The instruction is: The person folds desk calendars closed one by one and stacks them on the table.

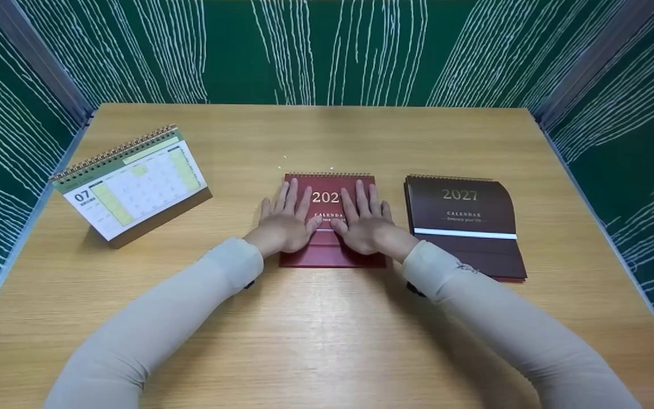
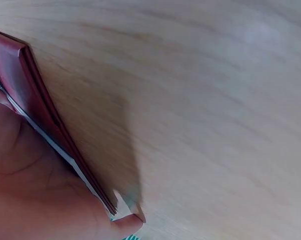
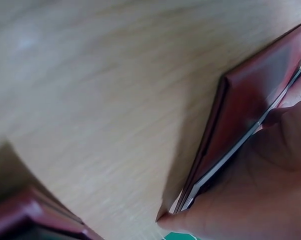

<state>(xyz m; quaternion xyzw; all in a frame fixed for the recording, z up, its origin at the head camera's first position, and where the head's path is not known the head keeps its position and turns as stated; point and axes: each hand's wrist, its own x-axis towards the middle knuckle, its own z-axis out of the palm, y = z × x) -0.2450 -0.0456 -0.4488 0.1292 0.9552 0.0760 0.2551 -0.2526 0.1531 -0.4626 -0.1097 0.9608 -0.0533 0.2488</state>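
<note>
A red desk calendar (image 1: 331,257) with gold lettering lies flat in the middle of the table, its wire binding at the far edge. My left hand (image 1: 286,222) rests palm down on the cover's left half, fingers straight and pointing away. On the right half my right hand (image 1: 368,226) lies the same way, and the thumbs come near each other over the printed words. In the left wrist view the outer finger of the left hand (image 2: 45,200) reaches past the calendar's side (image 2: 28,80). The right wrist view has the right hand (image 3: 260,190) likewise overlapping the calendar's edge (image 3: 245,110).
A dark brown 2027 calendar (image 1: 460,250) lies to the right, its cover slightly lifted. At the left a green-topped calendar (image 1: 139,187) stands as a tent, showing 07. Tiny white scraps (image 1: 331,168) dot the table (image 1: 327,318) behind the red calendar. Green partitions (image 1: 230,51) surround the table.
</note>
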